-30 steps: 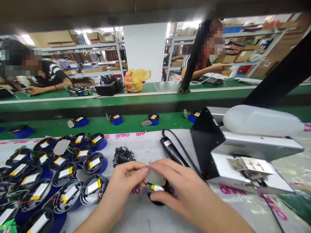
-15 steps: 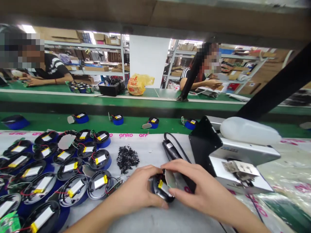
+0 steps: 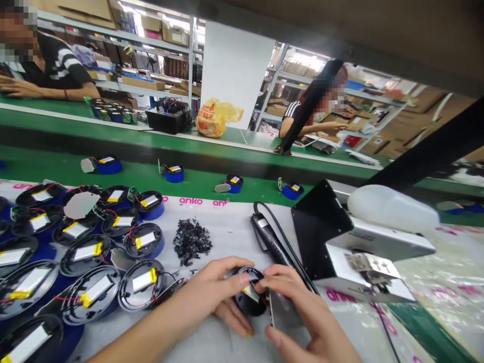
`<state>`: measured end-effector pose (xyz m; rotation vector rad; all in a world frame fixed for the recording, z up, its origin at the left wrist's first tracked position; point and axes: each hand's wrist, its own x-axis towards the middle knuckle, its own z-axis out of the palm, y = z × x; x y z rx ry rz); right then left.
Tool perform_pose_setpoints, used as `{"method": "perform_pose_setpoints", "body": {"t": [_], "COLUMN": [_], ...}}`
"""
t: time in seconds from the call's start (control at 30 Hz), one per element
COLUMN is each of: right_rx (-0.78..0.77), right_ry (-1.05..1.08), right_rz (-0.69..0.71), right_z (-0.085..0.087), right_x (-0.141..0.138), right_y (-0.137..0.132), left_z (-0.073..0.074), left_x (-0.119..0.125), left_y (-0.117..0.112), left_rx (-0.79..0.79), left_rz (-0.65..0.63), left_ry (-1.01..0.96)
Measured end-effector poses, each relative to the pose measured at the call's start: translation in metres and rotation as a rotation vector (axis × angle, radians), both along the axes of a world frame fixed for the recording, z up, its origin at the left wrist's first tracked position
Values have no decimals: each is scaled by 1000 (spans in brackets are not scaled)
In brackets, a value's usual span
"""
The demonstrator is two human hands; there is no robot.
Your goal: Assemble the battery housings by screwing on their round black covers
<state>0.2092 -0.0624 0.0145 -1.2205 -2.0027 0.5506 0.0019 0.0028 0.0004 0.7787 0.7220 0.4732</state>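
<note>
My left hand (image 3: 221, 292) is closed round a black round housing (image 3: 249, 297) with a yellow-tabbed silver battery inside, held on the white sheet. My right hand (image 3: 302, 312) pinches at the housing's right side and has a thin grey metal plate (image 3: 282, 312) under its fingers. A pile of small black parts (image 3: 191, 241) lies just behind my left hand.
Several open round housings with batteries (image 3: 91, 247) crowd the left. A black corded tool (image 3: 270, 242) and a grey metal machine (image 3: 363, 247) stand to the right. Blue units (image 3: 174, 173) ride the green conveyor (image 3: 143, 174). Two people work across it.
The grey plate has come down from above the housing to its right side under my right hand. My left hand has shifted onto the housing. The view has tilted.
</note>
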Motion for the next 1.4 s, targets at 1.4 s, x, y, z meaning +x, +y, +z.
{"method": "perform_pose_setpoints", "body": {"t": [1.4], "right_rx": [232], "right_ry": [-373], "right_rz": [0], "right_z": [20], "right_x": [-27], "right_y": [11], "left_z": [-12], "left_x": [5], "left_y": [-9], "left_rx": [49], "left_rz": [55], "left_ry": [86]}}
